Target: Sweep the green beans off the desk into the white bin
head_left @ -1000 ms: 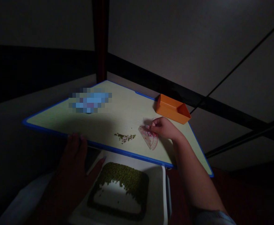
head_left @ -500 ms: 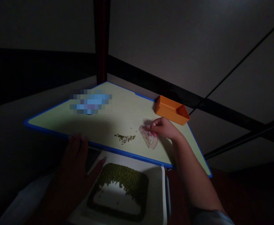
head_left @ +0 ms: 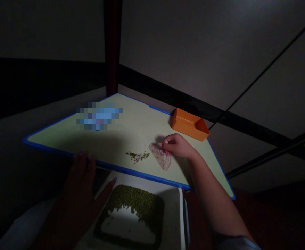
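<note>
My right hand (head_left: 177, 145) pinches a clear protractor (head_left: 161, 158) with pink markings, its straight edge facing a small scatter of green beans (head_left: 138, 157) on the pale tabletop (head_left: 131, 125). The beans lie just left of the protractor, close to the table's near edge. In deep shadow, my left hand (head_left: 83, 187) has its fingertips at the blue table rim and its thumb stretched apart toward the white bin (head_left: 172, 208) below; nothing shows in its grasp. Many more green beans (head_left: 139, 198) lie in that bin, banked at its far side, with part of the white bottom bare.
An orange open box (head_left: 190, 125) stands at the table's far right edge. A blurred-out blue item (head_left: 99, 116) lies at the back left. Walls (head_left: 207, 52) close in behind the table, with a dark red post (head_left: 112, 48) at the corner.
My right hand has slid the protractor a little left, nearer the bean scatter. The whole view has shifted slightly. My left hand keeps its place at the table rim.
</note>
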{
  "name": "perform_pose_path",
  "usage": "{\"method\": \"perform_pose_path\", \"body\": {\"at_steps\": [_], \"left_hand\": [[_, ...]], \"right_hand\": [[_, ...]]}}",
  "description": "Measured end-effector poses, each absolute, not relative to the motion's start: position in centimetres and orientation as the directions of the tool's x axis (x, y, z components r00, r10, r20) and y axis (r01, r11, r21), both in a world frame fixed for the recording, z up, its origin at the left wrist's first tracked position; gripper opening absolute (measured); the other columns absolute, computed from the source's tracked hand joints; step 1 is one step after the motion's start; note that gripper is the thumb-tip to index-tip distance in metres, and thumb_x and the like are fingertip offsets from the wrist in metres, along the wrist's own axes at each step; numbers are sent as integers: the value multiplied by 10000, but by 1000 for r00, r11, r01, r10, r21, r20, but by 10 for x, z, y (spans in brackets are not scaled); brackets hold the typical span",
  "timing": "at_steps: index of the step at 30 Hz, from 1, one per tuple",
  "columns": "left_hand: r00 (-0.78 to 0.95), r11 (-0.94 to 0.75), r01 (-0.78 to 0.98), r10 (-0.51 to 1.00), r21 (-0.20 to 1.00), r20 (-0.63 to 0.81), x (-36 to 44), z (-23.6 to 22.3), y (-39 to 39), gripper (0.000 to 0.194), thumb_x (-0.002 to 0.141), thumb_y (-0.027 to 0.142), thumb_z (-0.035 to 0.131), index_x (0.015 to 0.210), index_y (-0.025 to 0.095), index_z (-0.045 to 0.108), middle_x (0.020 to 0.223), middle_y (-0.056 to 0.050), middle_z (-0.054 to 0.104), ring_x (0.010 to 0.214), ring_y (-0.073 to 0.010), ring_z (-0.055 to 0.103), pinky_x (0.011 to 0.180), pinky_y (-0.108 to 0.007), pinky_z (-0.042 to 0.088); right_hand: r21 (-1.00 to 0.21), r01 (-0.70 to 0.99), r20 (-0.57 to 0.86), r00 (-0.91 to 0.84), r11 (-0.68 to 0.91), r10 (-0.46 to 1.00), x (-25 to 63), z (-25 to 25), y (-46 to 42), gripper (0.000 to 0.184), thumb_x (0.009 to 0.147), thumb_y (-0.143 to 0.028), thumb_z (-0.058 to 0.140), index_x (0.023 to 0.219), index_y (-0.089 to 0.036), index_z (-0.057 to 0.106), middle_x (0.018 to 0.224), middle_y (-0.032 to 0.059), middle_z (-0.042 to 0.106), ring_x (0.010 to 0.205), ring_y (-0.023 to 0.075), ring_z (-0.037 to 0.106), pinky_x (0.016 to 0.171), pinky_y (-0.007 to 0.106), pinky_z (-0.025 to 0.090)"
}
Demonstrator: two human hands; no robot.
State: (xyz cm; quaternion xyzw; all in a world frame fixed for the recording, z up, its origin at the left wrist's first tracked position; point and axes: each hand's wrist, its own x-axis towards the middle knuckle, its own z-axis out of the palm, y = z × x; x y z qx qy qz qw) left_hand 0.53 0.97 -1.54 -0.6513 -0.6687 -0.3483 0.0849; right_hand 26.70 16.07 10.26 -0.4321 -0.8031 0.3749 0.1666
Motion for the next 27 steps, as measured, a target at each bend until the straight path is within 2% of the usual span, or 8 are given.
{"method": "perform_pose_path", "body": {"at_steps": [6,10,16,22,27], "left_hand": [[-148,-76,933,809,350,569,5,-18,11,807,822,580,296,1460,130,91,1559,-188,171,1440,-324,147,1110,-553,301],[-145,-86,931,805,355,576,5,-18,11,813,818,586,309,1466,175,41,1570,-160,147,1441,-318,145,1110,-554,300],[-158,-76,925,813,372,560,5,-18,9,807,817,575,321,1463,156,80,1567,-171,151,1440,-322,140,1113,-549,294],[-163,-79,918,818,388,551,6,-18,10,797,815,573,316,1466,194,55,1584,-126,108,1443,-305,119,1120,-543,292],[-169,-74,920,811,384,560,7,-17,12,819,805,600,306,1443,104,171,1552,-192,192,1440,-320,144,1122,-547,278]], "right_hand": [[-715,643,-13,-407,276,913,275,104,167,338,752,-371,581,495,-159,522,409,-45,463,398,60,340,444,226,257],[-682,688,-24,-360,248,933,271,102,169,304,742,-323,571,489,-156,539,398,-49,453,396,62,337,446,234,256],[-722,641,-44,-417,260,908,268,103,167,338,761,-365,559,494,-158,541,404,-48,458,387,61,330,431,233,247],[-690,667,-15,-399,279,917,268,100,168,332,754,-352,576,495,-146,573,397,-46,468,391,58,317,442,234,249],[-718,633,-45,-456,289,889,259,99,167,324,750,-352,584,499,-149,570,415,-43,490,393,56,321,442,228,253]]}}
